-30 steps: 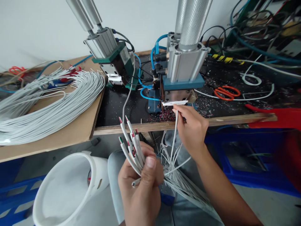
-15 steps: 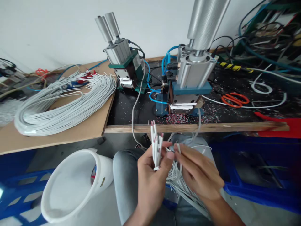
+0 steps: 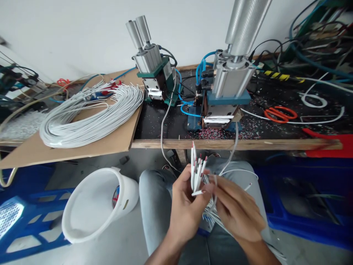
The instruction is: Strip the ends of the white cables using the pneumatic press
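My left hand (image 3: 186,208) is closed around a bunch of white cables (image 3: 196,176) whose ends point up, several with red wire tips showing. One short cable end lies crosswise by the left thumb. Close beside it, my right hand (image 3: 238,206) has its fingers bent around a looped cable (image 3: 215,193), pinched near the fingertips; that hand is a little blurred. More of the cable lengths hang below the hands over my lap, partly hidden by the right hand.
Two pneumatic machines (image 3: 230,86) (image 3: 154,68) stand on the black bench (image 3: 176,127), which is strewn with scraps. A coil of white cable (image 3: 91,125) lies on cardboard (image 3: 125,141) at left. Orange scissors (image 3: 280,114) rest at right. A white bucket (image 3: 96,206) stands on the floor.
The whole view has shifted, so the bench and bucket appear further right. My left hand still grips the bunch, with its ends more fanned out. My right hand stays at the looped cable.
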`<action>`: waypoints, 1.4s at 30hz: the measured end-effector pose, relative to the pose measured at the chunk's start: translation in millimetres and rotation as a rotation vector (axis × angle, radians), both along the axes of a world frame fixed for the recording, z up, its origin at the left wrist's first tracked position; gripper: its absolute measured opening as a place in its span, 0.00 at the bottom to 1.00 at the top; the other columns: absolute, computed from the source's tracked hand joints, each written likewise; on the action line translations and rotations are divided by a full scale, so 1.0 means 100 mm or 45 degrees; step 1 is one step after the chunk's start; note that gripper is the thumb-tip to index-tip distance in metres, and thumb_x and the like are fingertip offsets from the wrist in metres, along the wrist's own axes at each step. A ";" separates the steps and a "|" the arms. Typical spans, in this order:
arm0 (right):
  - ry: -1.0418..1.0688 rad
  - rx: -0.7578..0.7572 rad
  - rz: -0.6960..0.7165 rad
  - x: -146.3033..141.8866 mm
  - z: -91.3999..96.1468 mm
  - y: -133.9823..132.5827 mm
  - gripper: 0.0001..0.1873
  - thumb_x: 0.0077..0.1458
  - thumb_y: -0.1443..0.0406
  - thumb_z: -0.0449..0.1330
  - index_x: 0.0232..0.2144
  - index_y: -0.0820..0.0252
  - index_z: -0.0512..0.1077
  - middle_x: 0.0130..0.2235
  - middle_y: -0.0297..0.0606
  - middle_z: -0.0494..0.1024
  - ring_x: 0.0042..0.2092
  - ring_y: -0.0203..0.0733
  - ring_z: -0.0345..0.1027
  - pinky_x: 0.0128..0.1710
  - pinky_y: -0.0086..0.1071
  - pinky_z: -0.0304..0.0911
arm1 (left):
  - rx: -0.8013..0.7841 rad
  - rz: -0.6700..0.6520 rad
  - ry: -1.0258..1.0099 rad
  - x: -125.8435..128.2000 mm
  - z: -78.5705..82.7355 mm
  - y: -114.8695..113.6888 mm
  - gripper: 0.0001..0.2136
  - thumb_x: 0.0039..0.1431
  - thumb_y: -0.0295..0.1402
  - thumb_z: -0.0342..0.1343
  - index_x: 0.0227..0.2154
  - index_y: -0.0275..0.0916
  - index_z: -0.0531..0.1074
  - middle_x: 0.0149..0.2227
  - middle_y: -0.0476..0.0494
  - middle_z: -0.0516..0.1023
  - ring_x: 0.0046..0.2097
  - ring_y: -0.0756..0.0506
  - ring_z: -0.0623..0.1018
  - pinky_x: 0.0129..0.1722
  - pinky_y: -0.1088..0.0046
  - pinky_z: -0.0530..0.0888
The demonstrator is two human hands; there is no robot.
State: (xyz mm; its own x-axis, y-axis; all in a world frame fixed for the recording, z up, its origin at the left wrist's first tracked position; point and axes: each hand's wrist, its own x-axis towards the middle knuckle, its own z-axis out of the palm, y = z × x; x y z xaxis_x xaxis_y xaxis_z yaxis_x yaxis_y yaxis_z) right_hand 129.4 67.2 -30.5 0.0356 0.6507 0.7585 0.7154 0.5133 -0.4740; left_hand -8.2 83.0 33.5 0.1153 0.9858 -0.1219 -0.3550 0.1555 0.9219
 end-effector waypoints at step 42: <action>1.044 -1.110 0.454 -0.04 0.37 -0.24 0.11 0.61 0.54 0.55 0.34 0.52 0.69 0.22 0.24 0.57 0.24 0.31 0.51 0.22 0.29 0.47 | 0.005 -0.009 0.116 0.05 -0.13 -0.13 0.05 0.61 0.35 0.62 0.33 0.39 0.75 0.23 0.55 0.62 0.24 0.54 0.56 0.24 0.77 0.55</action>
State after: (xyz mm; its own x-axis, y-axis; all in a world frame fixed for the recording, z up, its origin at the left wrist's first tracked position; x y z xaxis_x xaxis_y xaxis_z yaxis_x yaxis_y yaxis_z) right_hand 125.8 42.9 6.5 0.0123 0.9957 -0.0922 -0.0658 -0.0912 -0.9937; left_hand -3.4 70.4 20.2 0.1112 0.9855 -0.1285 -0.2686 0.1543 0.9508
